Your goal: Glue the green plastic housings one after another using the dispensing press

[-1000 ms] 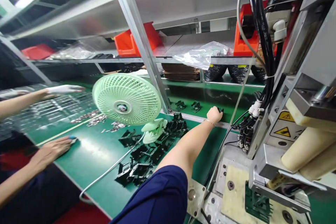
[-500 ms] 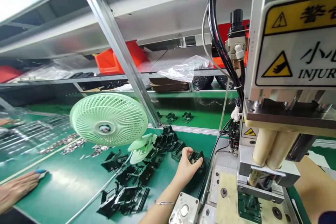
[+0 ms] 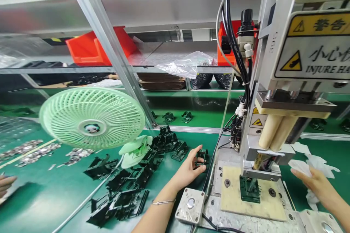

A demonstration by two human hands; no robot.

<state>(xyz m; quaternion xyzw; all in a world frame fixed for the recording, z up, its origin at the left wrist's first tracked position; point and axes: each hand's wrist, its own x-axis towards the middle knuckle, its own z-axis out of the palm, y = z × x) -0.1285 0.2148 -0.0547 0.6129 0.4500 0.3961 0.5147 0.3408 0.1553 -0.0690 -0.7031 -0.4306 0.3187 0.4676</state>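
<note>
My left hand (image 3: 187,171), with a bracelet on the wrist, has its thumb and fingers around a small black plastic part (image 3: 202,157) on the green table, left of the press. To the right of the press, my right hand (image 3: 314,182) holds crumpled white tissue (image 3: 310,167); its fingertips are partly hidden in it. Another dark plastic part (image 3: 250,189) sits on the cream base plate (image 3: 232,204), beneath the press head (image 3: 261,171). More black plastic parts (image 3: 128,204) lie grouped to the left of my left arm.
A green fan (image 3: 91,116) stands among the parts, its white cable crossing the table. Metal pieces (image 3: 38,154) lie in heaps at left, near another person's hand (image 3: 7,185). Black hoses (image 3: 229,25) hang beside the press. Button boxes (image 3: 190,205) flank its base.
The view has turned right, bringing my right hand and the white tissue into clear sight. My left hand stays at the black part. The other person's hand has shifted toward the left edge.
</note>
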